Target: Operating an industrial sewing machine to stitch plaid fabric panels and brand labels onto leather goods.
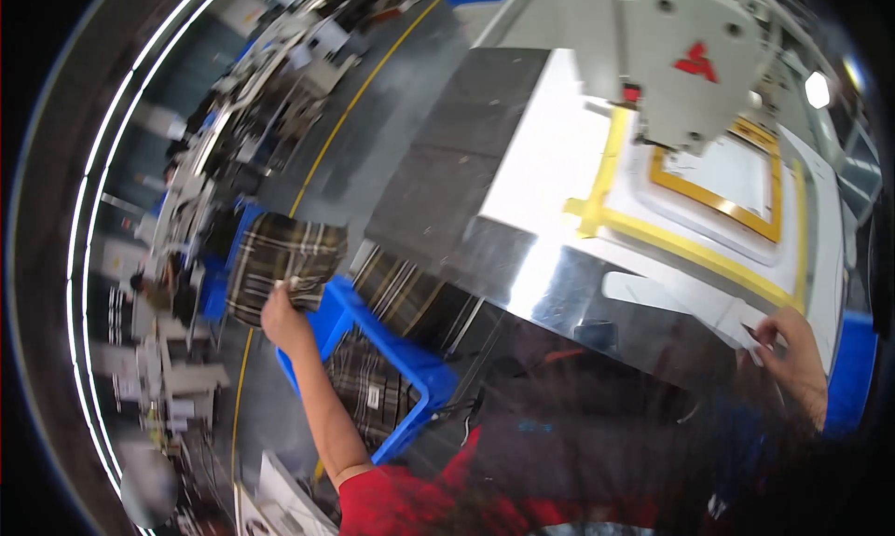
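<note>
Out to the left, my left hand [287, 320] is closed on a brown plaid cloth piece [284, 256], which hangs spread beside a blue plastic crate [410, 366]. More plaid fabric [359, 373] with a small white label lies inside the crate. At the right front edge of the metal worktable [503, 256], my right hand [792, 354] is closed around a small tool with a dark pointed tip [749, 331]; its kind cannot be made out. White strips lie on the table just beside that hand.
A pale grey sewing machine head [690, 61] stands over the table's far right. Beneath it, a yellow frame [718, 200] lies on a white board edged with yellow tape [690, 256]. Folded plaid cloth [410, 294] sits between crate and table. Workstations line the floor's far left.
</note>
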The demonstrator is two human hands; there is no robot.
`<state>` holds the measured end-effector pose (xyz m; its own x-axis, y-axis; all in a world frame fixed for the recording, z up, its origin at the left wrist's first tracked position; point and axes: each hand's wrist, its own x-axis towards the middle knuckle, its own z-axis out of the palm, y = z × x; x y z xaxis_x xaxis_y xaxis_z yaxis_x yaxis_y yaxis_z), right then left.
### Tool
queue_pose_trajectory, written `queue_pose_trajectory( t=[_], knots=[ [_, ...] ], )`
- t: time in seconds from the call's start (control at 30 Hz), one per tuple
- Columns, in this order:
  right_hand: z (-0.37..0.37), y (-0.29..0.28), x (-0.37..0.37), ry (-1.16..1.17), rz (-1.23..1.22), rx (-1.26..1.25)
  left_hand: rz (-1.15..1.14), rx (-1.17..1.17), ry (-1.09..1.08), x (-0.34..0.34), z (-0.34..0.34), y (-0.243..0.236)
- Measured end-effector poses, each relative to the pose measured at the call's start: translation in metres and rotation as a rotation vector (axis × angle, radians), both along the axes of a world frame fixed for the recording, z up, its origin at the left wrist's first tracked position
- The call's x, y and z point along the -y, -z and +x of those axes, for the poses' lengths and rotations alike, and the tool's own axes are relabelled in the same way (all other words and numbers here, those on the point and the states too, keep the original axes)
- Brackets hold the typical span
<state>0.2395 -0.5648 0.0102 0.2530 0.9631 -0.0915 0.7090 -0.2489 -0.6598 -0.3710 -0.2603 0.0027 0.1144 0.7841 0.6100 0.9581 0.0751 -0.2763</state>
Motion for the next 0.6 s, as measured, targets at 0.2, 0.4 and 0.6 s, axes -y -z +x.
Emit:
queue_pose_trajectory(
  t=[0.2,0.4,0.6],
  knots=[
    [0.006,-0.025,-0.016,0.069,0.176,0.186,-0.925,0.135,-0.271,0.035,-0.03,0.063],
    [-0.031,-0.066,-0.083,-0.168,0.327,0.088,-0.614,0.715,0.708,0.008,0.169,-0.025],
    [-0.064,-0.096,-0.091,-0.346,0.254,-0.001,-1.483,0.561,1.78,0.031,0.394,-0.054]
  ],
)
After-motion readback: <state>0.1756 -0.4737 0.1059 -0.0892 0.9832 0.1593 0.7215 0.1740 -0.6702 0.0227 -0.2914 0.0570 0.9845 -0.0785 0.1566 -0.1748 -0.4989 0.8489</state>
